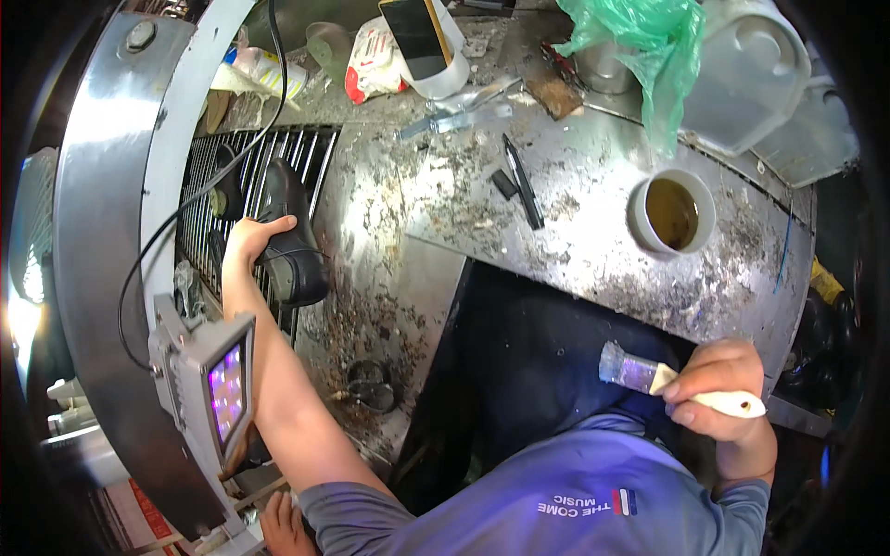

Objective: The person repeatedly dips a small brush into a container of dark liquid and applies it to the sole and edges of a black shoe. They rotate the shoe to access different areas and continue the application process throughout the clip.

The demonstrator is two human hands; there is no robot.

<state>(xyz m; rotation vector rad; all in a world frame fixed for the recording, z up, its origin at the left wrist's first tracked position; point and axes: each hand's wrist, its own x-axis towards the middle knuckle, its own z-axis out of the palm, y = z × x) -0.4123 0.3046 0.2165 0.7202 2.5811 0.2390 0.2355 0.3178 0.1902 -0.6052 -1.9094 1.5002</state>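
Observation:
At the left, my left hand (256, 239) is closed round the side of a black shoe (298, 269), its thumb across the top. The shoe rests on a rack of metal bars (320, 148). Just beyond my hand lies another dark shoe (225, 185) on the same bars. My right hand (718, 385), at the right, grips a paintbrush (640, 372) by its pale handle; the bristles point left, over the dark gap in front of the bench. Up from it stands a white cup (638, 213) holding brownish liquid.
A lit purple lamp (229, 389) and its black cable (269, 130) stand near my left forearm. On the stained metal bench (371, 204) lie a black marker (525, 185) and its cap (503, 184). A green plastic bag (663, 65) hangs by plastic jugs (742, 83). Another person's hand (284, 526) shows lower left.

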